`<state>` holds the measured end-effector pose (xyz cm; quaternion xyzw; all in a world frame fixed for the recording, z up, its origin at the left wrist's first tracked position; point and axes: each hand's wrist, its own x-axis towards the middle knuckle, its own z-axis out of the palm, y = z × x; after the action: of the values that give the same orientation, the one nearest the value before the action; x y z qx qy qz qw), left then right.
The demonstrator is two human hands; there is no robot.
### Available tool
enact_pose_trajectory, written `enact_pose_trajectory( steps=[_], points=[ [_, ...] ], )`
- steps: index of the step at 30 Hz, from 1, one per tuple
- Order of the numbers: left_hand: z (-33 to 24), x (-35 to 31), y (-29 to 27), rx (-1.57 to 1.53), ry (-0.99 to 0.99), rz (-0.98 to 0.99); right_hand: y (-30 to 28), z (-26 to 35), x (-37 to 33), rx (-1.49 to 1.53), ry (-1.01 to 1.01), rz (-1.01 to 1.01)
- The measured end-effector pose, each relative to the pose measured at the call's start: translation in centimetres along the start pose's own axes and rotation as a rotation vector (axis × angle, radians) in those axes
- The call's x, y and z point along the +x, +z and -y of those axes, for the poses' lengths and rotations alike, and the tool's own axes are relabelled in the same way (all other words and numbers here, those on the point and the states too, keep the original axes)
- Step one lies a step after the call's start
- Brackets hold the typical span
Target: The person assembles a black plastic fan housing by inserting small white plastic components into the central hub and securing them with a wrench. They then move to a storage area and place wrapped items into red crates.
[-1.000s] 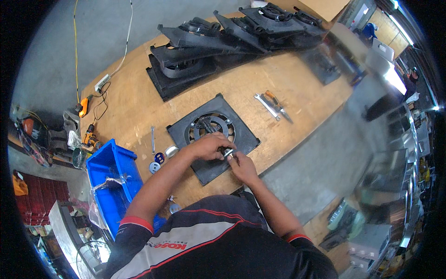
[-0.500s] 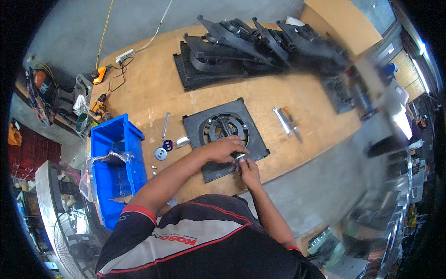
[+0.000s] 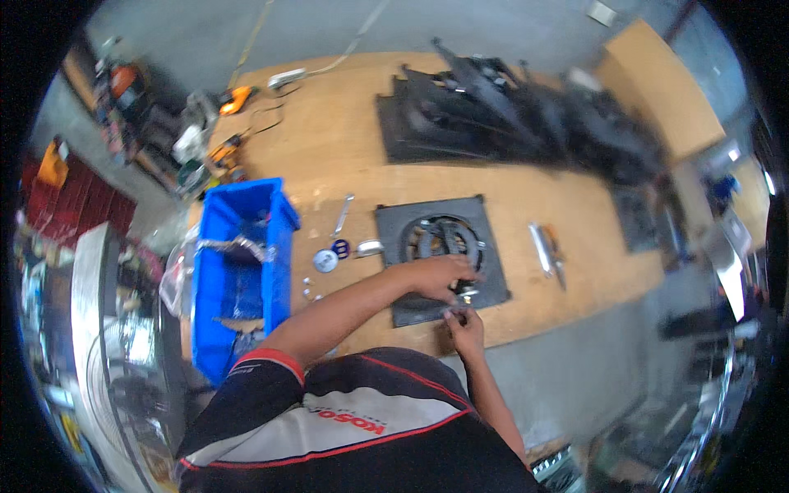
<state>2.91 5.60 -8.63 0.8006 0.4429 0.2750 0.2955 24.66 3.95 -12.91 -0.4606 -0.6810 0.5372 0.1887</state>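
black frame (image 3: 413, 246) mid-picture. left hand (image 3: 444, 275): fingers curled round small shiny part (image 3: 466, 289) above it. right hand (image 3: 466, 330): fingers narrow, hold unclear. likely small-part handling; next probably calls for steady alignment.

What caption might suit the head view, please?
Left hand over a black panel, right hand at its near edge.
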Motion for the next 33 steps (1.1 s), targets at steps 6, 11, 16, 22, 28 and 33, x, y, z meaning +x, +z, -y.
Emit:
enact_pose_trajectory(
  steps=[6, 11, 16, 22, 28, 33],
  points=[
    [2.8, -9.8, -5.5, -0.018, -0.7, -0.587, 3.2, 2.8, -1.0, -0.208, -0.391, 0.473],
    [0.4, -14.9, -7.1, 0.325, -1.215, -0.127, 5.8, 5.1, 1.3, -0.437, -0.427, 0.596],
    [-2.8, -18.1, -4.3, 0.454, -1.279, 0.302, 6.3, 5.9, 1.4, -0.343, -0.55, 0.425],
    [-1.6, -16.6, -5.4, 0.467, -1.137, -0.214, 4.4, 7.2, 2.0, -0.411, -0.321, 0.652],
    [1.6, -13.5, -4.4, 0.455, -0.901, -0.326, 3.1, 6.7, 1.2, -0.376, -0.515, 0.595],
    [-6.7, -10.2, -5.9, 0.153, -0.581, -0.5, -1.1, 10.7, -1.1, 0.083, -0.253, 0.323]
  ],
)
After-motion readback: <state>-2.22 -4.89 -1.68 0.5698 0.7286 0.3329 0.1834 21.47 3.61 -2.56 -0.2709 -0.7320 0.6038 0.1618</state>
